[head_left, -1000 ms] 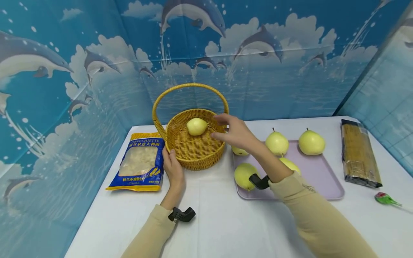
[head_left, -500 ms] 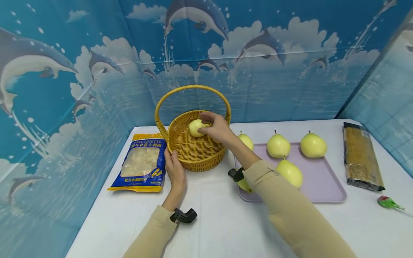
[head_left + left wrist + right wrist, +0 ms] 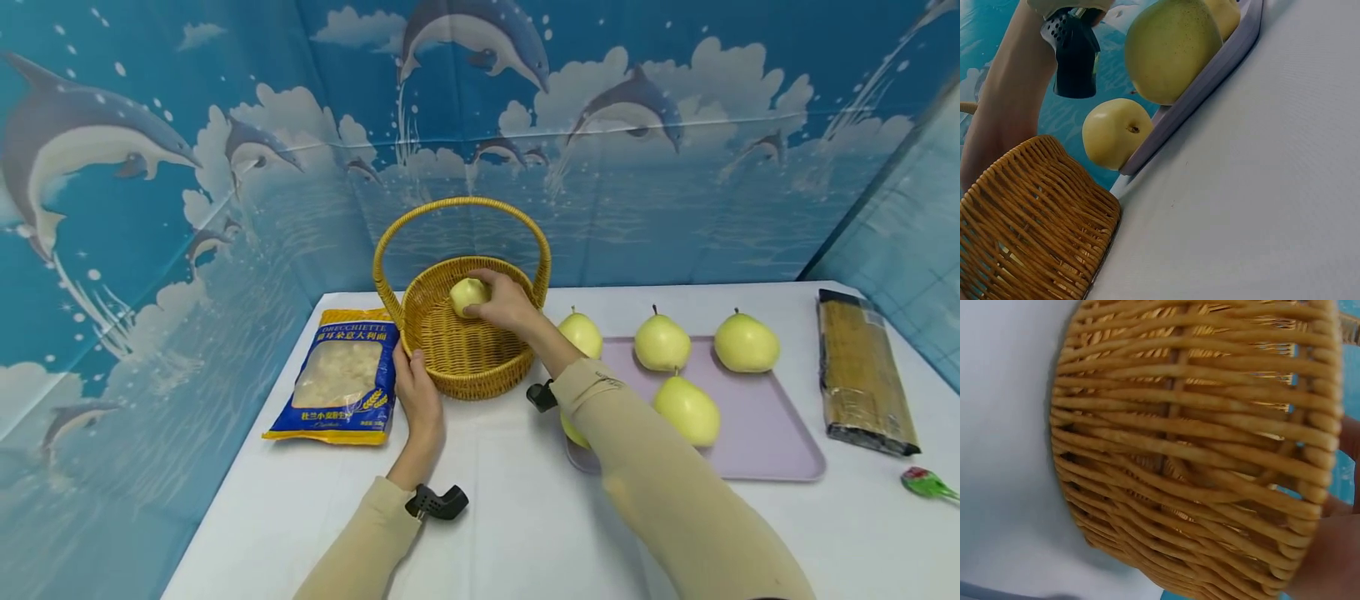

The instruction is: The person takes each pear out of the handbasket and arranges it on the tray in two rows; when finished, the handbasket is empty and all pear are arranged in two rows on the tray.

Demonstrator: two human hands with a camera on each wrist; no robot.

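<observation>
In the head view, a yellow-green pear (image 3: 467,297) sits inside the round wicker basket (image 3: 480,385), towards its back. My right hand (image 3: 504,302) reaches over the basket's right rim and grips this pear between thumb and fingers. Against the basket's left front wall rests my left hand (image 3: 417,392), its fingers fairly straight along the outside. The right wrist view is mostly filled by the woven wall (image 3: 1179,437), with part of the right hand (image 3: 1329,562) beyond the rim. In the left wrist view the basket (image 3: 1041,219) stands beside the right forearm.
A lilac tray (image 3: 757,433) with several pears (image 3: 686,412) stands to the right, partly under the right sleeve. Left of the basket lies a blue-and-yellow orecchiette bag (image 3: 337,375). A brown flat package (image 3: 862,371) and a green-wrapped lollipop (image 3: 928,482) lie at the far right.
My right hand has moved left and down from the basket's right rim to the pear inside and taken hold of it. The left hand stays at the basket's wall.
</observation>
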